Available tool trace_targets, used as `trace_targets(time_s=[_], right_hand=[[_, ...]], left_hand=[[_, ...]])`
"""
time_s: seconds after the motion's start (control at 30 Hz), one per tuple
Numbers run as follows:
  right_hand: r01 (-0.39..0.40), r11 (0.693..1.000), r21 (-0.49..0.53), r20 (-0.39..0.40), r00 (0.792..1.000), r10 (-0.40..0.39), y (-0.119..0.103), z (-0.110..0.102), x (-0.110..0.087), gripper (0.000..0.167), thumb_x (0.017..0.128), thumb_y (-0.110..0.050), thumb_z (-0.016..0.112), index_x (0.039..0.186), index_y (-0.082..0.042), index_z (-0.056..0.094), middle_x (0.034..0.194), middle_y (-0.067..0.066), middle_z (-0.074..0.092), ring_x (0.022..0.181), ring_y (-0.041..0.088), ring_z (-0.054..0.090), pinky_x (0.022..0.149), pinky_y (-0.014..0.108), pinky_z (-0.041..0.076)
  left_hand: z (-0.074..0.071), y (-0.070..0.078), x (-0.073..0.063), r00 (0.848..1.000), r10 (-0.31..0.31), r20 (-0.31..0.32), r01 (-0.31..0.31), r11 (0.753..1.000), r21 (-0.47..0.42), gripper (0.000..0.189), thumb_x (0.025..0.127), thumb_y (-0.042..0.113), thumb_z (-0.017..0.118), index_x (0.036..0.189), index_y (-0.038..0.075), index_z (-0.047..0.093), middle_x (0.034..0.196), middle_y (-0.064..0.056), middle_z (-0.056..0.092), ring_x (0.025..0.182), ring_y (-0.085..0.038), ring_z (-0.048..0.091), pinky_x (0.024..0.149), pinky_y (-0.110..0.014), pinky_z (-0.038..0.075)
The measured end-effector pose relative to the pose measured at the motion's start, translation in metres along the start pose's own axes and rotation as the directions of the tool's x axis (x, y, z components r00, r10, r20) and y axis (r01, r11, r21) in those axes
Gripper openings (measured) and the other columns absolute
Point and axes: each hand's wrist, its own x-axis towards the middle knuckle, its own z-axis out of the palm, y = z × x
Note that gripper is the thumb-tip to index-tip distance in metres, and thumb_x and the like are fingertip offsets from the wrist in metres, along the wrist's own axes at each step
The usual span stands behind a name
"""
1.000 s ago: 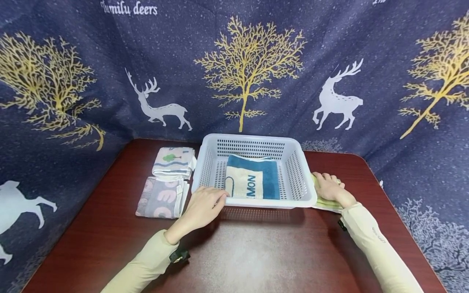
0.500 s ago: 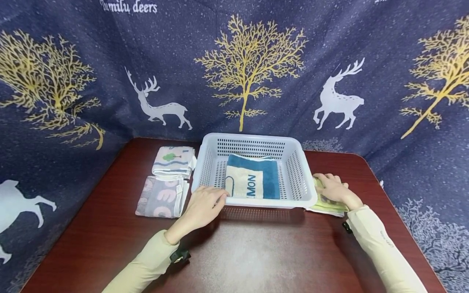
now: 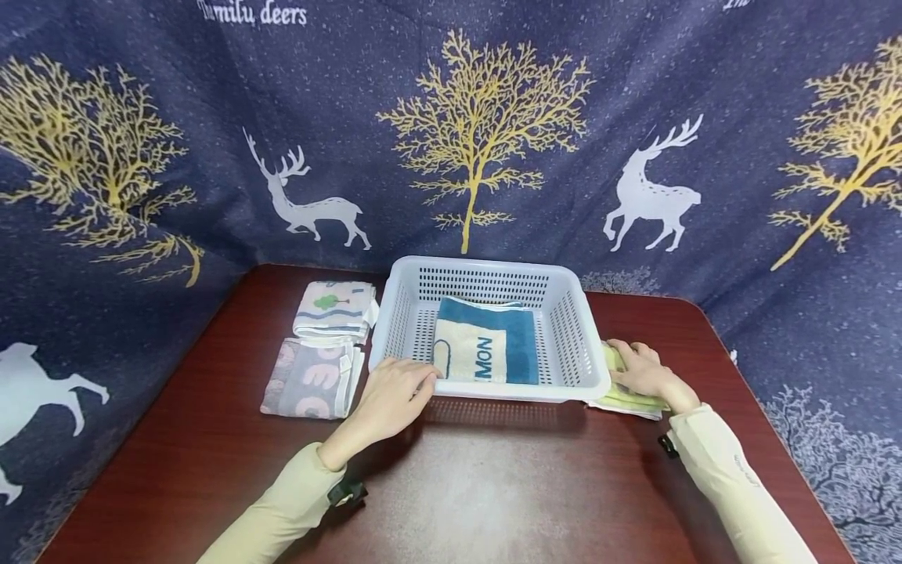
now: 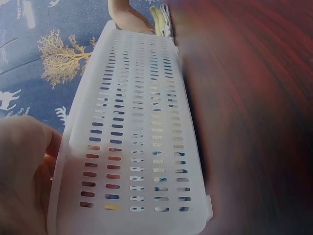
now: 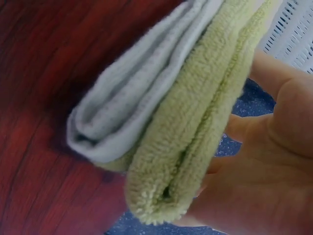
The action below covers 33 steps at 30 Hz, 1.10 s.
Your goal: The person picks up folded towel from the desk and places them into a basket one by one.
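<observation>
A light blue-grey plastic basket (image 3: 571, 384) with slotted walls stands mid-table. My left hand (image 3: 395, 395) holds its near rim at the left corner, fingers over the edge; the left wrist view shows that hand (image 4: 24, 166) beside the rim. Inside the basket lies a folded blue and cream towel (image 3: 521, 345) with lettering. On the basket's right, my right hand (image 3: 644, 372) rests on a folded yellow-green towel (image 3: 627, 403). Close up, this towel (image 5: 181, 112) shows thick green and white layers, and the fingers (image 5: 239, 128) of the right hand spread against its green face.
To the left of the basket lie two folded towels, a tree-patterned one (image 3: 334, 309) at the back and a grey-lilac one (image 3: 310, 384) with pink letters in front. The reddish-brown table (image 3: 479, 478) ends at a dark blue deer-print cloth (image 3: 493, 141).
The yellow-green towel has shifted slightly toward me, with more of it showing beneath my right hand, which has moved a little rightward. My left hand has stayed at the basket rim.
</observation>
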Motion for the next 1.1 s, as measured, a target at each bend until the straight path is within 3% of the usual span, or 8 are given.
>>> trace_targets(time_s=[0.2,0.57,0.87,1.1], right_hand=[[0.050,0.999,-0.019,-0.022,0.999,-0.050,0.001,0.002,-0.002,0.062,0.088,-0.028,0.064,0.137,-0.001,0.037,0.128,0.044,0.036,0.119,0.062,0.031,0.088,0.076,0.035],[-0.007,0.999,-0.051,0.005,1.000,0.007,-0.005,0.002,-0.006,0.072,0.078,-0.037,0.074,0.133,-0.006,0.039,0.127,0.039,0.038,0.117,0.058,0.033,0.080,0.078,0.036],[0.008,0.997,-0.073,0.016,1.000,-0.007,-0.010,0.002,-0.012,0.071,0.075,-0.040,0.076,0.128,-0.009,0.041,0.124,0.037,0.040,0.115,0.056,0.035,0.076,0.075,0.038],[0.007,0.998,-0.069,0.018,1.000,-0.006,-0.013,0.004,-0.017,0.079,0.069,-0.044,0.081,0.128,-0.008,0.043,0.124,0.036,0.042,0.116,0.055,0.035,0.075,0.071,0.040]], left_hand=[[0.001,0.000,-0.001,1.000,0.001,-0.010,-0.001,1.000,0.004,0.022,0.096,0.021,0.051,0.095,0.021,0.073,0.095,0.009,0.074,0.092,-0.013,0.066,0.079,-0.032,0.045],[0.001,0.001,0.000,1.000,0.007,-0.019,-0.007,1.000,0.020,0.022,0.096,0.020,0.051,0.095,0.020,0.073,0.096,0.009,0.075,0.092,-0.013,0.067,0.077,-0.031,0.046],[0.001,0.002,0.000,1.000,-0.001,-0.029,0.002,1.000,0.028,0.020,0.095,0.021,0.053,0.093,0.020,0.073,0.099,0.008,0.074,0.096,-0.014,0.067,0.081,-0.033,0.046],[0.003,0.001,0.000,0.999,0.005,-0.035,-0.003,0.999,0.033,0.020,0.095,0.020,0.052,0.092,0.020,0.072,0.097,0.008,0.074,0.094,-0.013,0.067,0.081,-0.032,0.046]])
